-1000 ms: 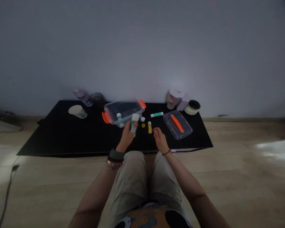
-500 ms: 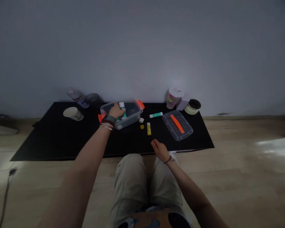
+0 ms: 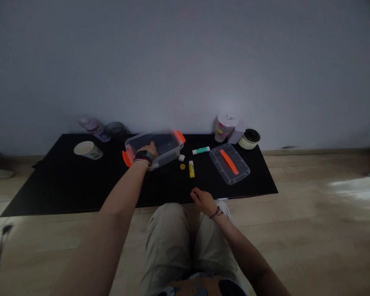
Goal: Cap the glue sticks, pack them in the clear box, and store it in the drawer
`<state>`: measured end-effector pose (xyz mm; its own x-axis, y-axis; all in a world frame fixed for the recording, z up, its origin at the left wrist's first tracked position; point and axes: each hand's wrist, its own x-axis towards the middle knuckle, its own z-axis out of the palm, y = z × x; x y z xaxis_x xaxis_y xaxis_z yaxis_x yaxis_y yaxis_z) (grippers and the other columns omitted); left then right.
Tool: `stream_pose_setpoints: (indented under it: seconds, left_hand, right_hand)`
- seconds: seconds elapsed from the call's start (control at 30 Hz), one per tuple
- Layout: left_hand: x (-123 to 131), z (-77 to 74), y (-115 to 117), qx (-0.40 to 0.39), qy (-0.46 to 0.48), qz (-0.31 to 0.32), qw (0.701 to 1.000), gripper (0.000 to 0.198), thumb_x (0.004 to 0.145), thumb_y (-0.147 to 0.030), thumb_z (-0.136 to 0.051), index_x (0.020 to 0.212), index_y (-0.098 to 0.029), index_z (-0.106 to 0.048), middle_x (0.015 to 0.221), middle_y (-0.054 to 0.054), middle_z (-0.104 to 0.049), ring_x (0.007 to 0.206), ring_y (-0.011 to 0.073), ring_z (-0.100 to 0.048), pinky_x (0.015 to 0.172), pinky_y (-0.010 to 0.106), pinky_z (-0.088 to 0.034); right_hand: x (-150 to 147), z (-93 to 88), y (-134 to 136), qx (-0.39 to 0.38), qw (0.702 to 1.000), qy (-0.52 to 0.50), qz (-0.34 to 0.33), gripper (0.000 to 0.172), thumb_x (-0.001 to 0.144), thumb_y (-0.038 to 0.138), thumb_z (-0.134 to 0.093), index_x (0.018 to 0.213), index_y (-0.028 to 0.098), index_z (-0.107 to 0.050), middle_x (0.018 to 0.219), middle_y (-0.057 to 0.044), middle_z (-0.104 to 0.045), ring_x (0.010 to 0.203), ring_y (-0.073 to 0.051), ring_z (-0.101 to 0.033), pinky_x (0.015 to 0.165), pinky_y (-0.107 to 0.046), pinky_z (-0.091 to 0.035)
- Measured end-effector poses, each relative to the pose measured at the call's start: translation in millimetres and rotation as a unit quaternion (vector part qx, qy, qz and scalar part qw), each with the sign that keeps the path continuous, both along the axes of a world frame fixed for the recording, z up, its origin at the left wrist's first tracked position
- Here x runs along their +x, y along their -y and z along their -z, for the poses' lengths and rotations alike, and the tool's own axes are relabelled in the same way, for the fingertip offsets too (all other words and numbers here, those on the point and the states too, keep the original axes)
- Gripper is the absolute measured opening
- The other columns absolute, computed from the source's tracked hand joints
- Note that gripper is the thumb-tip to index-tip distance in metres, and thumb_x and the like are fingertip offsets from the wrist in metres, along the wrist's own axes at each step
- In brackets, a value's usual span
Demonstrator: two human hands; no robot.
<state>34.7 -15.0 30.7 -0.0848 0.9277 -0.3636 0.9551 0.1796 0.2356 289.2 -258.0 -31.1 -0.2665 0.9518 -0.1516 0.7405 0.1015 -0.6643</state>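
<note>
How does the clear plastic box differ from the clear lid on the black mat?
The clear plastic box is deep, while the clear lid is flat. The box has orange latches at its ends; the lid has one orange strip along its middle. The left hand rests on the box, while no hand touches the lid. Both are clear plastic with orange parts and sit on the black mat.

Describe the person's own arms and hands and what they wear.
Both arms are bare, no sleeves or gloves. The left hand has a dark wristband, a dark red bracelet and thin silver bangles; the right hand has one thin dark cord bracelet.
</note>
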Motion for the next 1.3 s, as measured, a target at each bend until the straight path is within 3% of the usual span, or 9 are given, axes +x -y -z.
stream_pose_setpoints:
  seconds: [0.13, 0.23, 0.33, 0.47, 0.6, 0.73, 0.93, 1.13, 1.3]
  left_hand:
    - [2, -6.7, 1, -0.021, -0.073, 0.010, 0.997, 0.051, 0.072, -0.030, -0.071, 0.116, -0.005, -0.061, 0.119, 0.031, -0.065, 0.116, 0.0447, -0.059, 0.094, 0.053, -0.044]
    - [4, -11.3, 1, -0.026, -0.095, 0.024, 0.995, 0.039, 0.073, -0.030, -0.071, 0.104, -0.007, -0.069, 0.113, 0.028, -0.068, 0.113, 0.0443, -0.062, 0.089, 0.051, -0.047]
    - [9, -19.4, 5, 0.006, -0.121, 0.040, 0.992, 0.037, 0.077, -0.027, -0.066, 0.107, -0.005, -0.068, 0.112, 0.028, -0.068, 0.110, 0.0425, -0.063, 0.086, 0.047, -0.047]
    - [32, -39.3, 29, 0.148, -0.122, 0.081, 0.978, 0.040, 0.092, -0.026, -0.046, 0.124, -0.007, -0.059, 0.119, 0.026, -0.064, 0.112, 0.0379, -0.060, 0.088, 0.045, -0.043]
    - [68, -52.1, 74, 0.283, -0.034, 0.152, 0.947, 0.040, 0.097, -0.033, -0.039, 0.125, -0.014, -0.059, 0.118, 0.020, -0.065, 0.109, 0.0326, -0.060, 0.087, 0.041, -0.043]
    - [87, -33.2, 121, 0.270, 0.030, 0.232, 0.934, 0.032, 0.098, -0.031, -0.041, 0.116, -0.019, -0.064, 0.112, 0.013, -0.067, 0.106, 0.0294, -0.060, 0.083, 0.037, -0.044]
    - [53, 24.4, 157, 0.183, 0.054, 0.217, 0.957, 0.032, 0.095, -0.028, -0.045, 0.119, -0.018, -0.064, 0.115, 0.013, -0.066, 0.104, 0.0281, -0.062, 0.081, 0.037, -0.048]
    - [31, 46.5, 171, 0.134, 0.080, 0.196, 0.968, 0.036, 0.094, -0.025, -0.049, 0.127, -0.018, -0.060, 0.132, 0.013, -0.062, 0.118, 0.0283, -0.060, 0.095, 0.038, -0.047]
    - [32, 50.0, 173, 0.133, 0.090, 0.190, 0.968, 0.035, 0.094, -0.025, -0.049, 0.126, -0.018, -0.061, 0.127, 0.012, -0.065, 0.115, 0.0263, -0.061, 0.094, 0.037, -0.048]
  right_hand:
    - [0, 2.9, -2, 0.004, 1.000, -0.004, 0.006, 0.023, 0.104, 0.036, -0.040, 0.102, 0.022, -0.058, 0.078, 0.000, -0.067, 0.072, -0.014, -0.064, 0.062, -0.023, -0.029]
    - [0, 3.0, -3, 0.002, 1.000, -0.007, 0.008, 0.023, 0.104, 0.035, -0.040, 0.100, 0.022, -0.058, 0.076, 0.000, -0.066, 0.071, -0.014, -0.063, 0.062, -0.023, -0.029]
    - [1, 2.3, -3, 0.003, 1.000, -0.003, 0.008, 0.023, 0.104, 0.036, -0.040, 0.099, 0.022, -0.058, 0.076, 0.001, -0.066, 0.071, -0.015, -0.063, 0.061, -0.023, -0.029]
    - [0, 1.3, -3, 0.001, 1.000, 0.004, 0.004, 0.024, 0.104, 0.037, -0.039, 0.099, 0.022, -0.058, 0.076, 0.000, -0.066, 0.071, -0.015, -0.063, 0.061, -0.023, -0.029]
    - [-3, 1.7, -4, -0.007, 1.000, 0.016, -0.003, 0.025, 0.104, 0.037, -0.040, 0.099, 0.022, -0.059, 0.074, 0.000, -0.065, 0.070, -0.015, -0.063, 0.060, -0.023, -0.029]
    - [-3, 3.4, -1, 0.007, 1.000, 0.018, -0.010, 0.023, 0.103, 0.037, -0.042, 0.099, 0.022, -0.059, 0.075, 0.000, -0.066, 0.070, -0.015, -0.063, 0.060, -0.023, -0.030]
    - [9, 2.1, -14, 0.052, 0.999, -0.004, 0.002, 0.022, 0.101, 0.037, -0.045, 0.097, 0.021, -0.060, 0.074, 0.000, -0.063, 0.069, -0.015, -0.059, 0.062, -0.023, -0.035]
    - [2, -9.7, -92, 0.158, 0.983, 0.035, 0.085, 0.019, 0.097, 0.029, -0.049, 0.101, 0.018, -0.064, 0.091, -0.007, -0.065, 0.090, -0.020, -0.058, 0.083, -0.029, -0.044]
    - [-28, -15.3, -159, 0.124, 0.984, 0.116, 0.056, 0.033, 0.095, 0.037, -0.056, 0.120, 0.016, -0.063, 0.116, -0.011, -0.064, 0.111, -0.024, -0.054, 0.093, -0.032, -0.043]
